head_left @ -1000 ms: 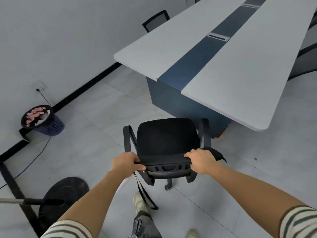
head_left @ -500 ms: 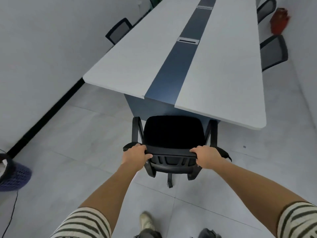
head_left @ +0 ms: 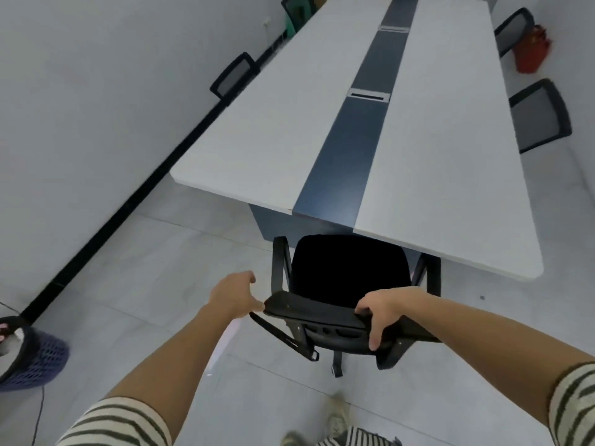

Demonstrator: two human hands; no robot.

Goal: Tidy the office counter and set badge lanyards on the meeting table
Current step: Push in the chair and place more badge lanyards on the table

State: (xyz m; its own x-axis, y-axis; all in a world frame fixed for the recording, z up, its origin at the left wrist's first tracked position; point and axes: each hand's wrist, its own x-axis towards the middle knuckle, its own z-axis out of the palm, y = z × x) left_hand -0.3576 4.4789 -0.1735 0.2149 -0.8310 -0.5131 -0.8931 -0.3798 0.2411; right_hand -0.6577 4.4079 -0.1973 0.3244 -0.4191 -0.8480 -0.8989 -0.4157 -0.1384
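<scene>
I am seeing the right hand (head_left: 383, 313) gripping the black chair (head_left: 347, 272) by its backrest top, fingers curled over it. The left hand (head_left: 233, 297) is touching the backrest's left end; I cannot tell its grip. The chair is standing at the meeting table's (head_left: 289, 140) near end.

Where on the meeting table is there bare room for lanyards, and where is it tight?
Both white halves of the meeting table lie bare, either side of the blue centre strip and its cable hatches. Tight at the near end, where the black chair, held by the right hand, stands at the edge.
</scene>
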